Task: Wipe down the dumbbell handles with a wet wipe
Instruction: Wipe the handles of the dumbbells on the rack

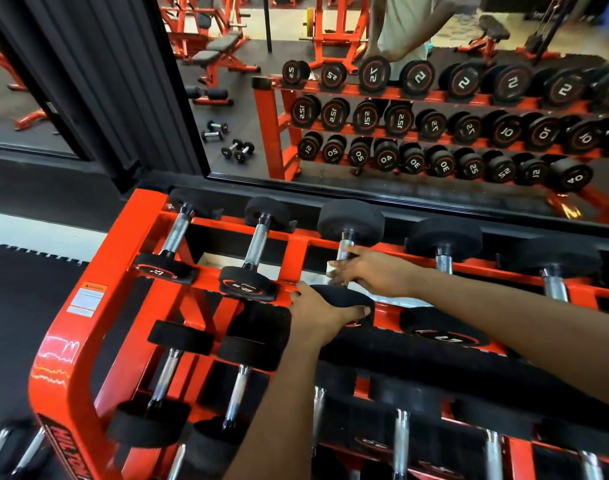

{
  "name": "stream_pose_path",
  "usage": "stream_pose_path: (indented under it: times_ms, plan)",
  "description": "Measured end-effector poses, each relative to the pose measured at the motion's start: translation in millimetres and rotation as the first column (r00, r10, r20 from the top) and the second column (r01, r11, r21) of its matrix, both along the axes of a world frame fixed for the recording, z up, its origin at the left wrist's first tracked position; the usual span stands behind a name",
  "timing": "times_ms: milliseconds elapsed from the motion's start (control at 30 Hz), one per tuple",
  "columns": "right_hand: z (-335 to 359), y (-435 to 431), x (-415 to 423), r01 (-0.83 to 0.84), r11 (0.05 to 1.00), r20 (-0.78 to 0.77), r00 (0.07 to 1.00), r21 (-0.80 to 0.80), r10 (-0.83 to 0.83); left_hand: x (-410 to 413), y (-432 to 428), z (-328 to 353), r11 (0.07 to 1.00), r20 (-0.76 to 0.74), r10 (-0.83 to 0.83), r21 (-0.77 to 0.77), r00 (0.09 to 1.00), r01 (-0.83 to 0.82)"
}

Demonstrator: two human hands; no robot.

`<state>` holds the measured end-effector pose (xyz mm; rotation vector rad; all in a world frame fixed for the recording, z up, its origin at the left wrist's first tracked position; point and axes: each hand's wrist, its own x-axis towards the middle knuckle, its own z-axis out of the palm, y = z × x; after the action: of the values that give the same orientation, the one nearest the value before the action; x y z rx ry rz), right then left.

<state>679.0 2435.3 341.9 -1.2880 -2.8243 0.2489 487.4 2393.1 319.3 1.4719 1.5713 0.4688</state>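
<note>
The left hand (325,310) is gripping the dumbbell (351,220) by its near head; the right hand (368,271) is clasping a white wipe (331,268) around its handle (344,245).

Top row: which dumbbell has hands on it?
The third dumbbell from the left: right hand holds a white wipe on its handle, left hand grips its near head. Others are untouched.
</note>
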Motion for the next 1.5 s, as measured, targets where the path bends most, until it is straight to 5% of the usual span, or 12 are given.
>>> stream_pose_path:
  times_ms: [433, 567, 700, 833, 967, 1100, 1233, 1367, 1500]
  plan:
    - [-1, 16, -17, 0.005, 1.0, 0.136, 0.991, -0.018, -0.003, -1, -1, 1, 1.0, 0.007, -0.005, -0.001, 1.0, 0.005]
    - [9, 24, -15, 0.144, 0.988, 0.085, 0.985, 0.049, -0.148, -1, 0, 2, 1.0, 0.004, -0.011, -0.011, 1.0, 0.011]
    - [5, 17, -24, 0.004, 1.0, 0.175, 0.985, -0.015, -0.001, -1, -1, 1, 1.0, 0.019, -0.004, -0.007, 1.0, 0.004]
    - [13, 23, -21, 0.162, 0.986, 0.101, 0.981, 0.028, -0.164, -1, 0, 1, 1.0, 0.004, -0.01, -0.006, 1.0, 0.01]
    - [6, 16, -26, 0.047, 0.999, 0.179, 0.983, -0.027, -0.041, -1, -1, 0, 1.0, 0.017, -0.005, -0.015, 1.0, 0.005]
    - [9, 23, -21, 0.272, 0.953, 0.051, 0.958, 0.136, -0.281, -1, 0, 1, 1.0, 0.003, -0.006, -0.006, 1.0, 0.006]
    - [-2, 8, -20, 0.099, 0.988, 0.099, 0.989, 0.117, -0.111, -1, -2, 1, 1.0, 0.0, -0.009, 0.015, 1.0, 0.009]
    - [3, 11, -7, 0.28, 0.941, -0.081, 0.96, 0.191, -0.27, 0, -1, 2, 1.0, -0.016, -0.012, 0.01, 1.0, 0.012]
    - [-3, -10, -9, 0.083, 0.978, -0.006, 0.997, 0.192, -0.083, 0, -1, 1, 1.0, -0.016, -0.008, 0.012, 1.0, 0.009]
